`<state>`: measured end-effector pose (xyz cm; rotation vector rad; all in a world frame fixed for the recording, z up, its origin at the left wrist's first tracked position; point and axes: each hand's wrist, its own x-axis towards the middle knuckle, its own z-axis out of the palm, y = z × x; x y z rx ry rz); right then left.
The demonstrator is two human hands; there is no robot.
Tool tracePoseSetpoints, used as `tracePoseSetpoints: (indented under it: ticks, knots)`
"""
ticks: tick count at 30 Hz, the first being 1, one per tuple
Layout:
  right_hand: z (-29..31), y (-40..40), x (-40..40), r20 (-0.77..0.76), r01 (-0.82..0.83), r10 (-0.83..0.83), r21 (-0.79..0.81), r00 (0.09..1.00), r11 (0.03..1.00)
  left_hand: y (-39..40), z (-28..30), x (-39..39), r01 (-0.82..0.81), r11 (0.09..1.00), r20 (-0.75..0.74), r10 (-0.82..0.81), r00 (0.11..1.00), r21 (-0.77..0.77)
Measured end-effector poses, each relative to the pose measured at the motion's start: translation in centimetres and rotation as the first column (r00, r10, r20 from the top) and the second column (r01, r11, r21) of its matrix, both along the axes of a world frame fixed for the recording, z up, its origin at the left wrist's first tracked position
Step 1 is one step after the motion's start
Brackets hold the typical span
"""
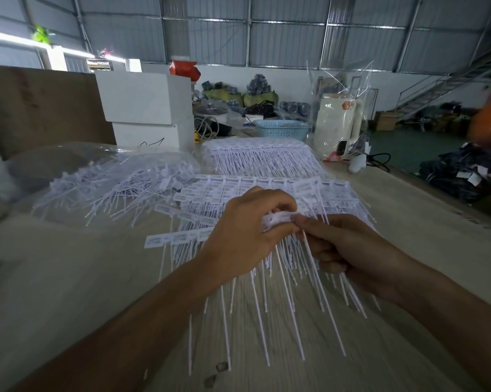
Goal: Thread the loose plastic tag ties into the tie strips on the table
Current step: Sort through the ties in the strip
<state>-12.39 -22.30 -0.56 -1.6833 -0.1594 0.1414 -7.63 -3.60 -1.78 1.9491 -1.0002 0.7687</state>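
Note:
My left hand (pixel 247 236) grips a bunch of white plastic tag ties (pixel 278 219) by their flat heads, and their thin tails (pixel 289 292) hang down toward me over the table. Close beside it, my right hand (pixel 340 250) pinches one tie at the end of that bunch. Under and behind both hands lie white tie strips (pixel 238 188) with rows of rectangular heads. A second stack of strips (pixel 261 154) sits farther back. Loose ties (pixel 111 185) are heaped at the left, partly under clear plastic.
The wooden table (pixel 408 216) runs to an edge at the right. White boxes (pixel 148 108) stand at the back left, a blue basket (pixel 281 128) and a cream appliance (pixel 337 125) in a clear bag at the back. A brown board (pixel 40 108) leans at the far left.

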Motion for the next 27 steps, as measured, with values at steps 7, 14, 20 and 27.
tracePoseSetpoints:
  ticks: [7, 14, 20, 27]
  knots:
    - [-0.1, -0.3, 0.4, 0.022, 0.118, -0.120, 0.092, 0.993, 0.989, 1.0, 0.6, 0.2, 0.107, 0.982, -0.192, -0.075, 0.978, 0.158]
    - [-0.4, -0.5, 0.8, -0.005, 0.203, -0.205, 0.185, 0.979, 0.962, 2.6, 2.4, 0.4, -0.152, 0.887, -0.029, 0.183, 0.983, 0.435]
    - [-0.8, -0.1, 0.7, -0.072, 0.105, -0.095, 0.150, 0.993, 0.983, 2.6, 3.4, -0.3, -0.474, 0.729, 0.536, 0.175, 0.826, 0.493]
    - [-0.6, 0.0, 0.3, -0.036, 0.067, -0.062, 0.147, 0.997, 0.987, 1.8, 2.2, -0.5, -0.368, 0.815, 0.385, 0.196, 0.902, 0.448]
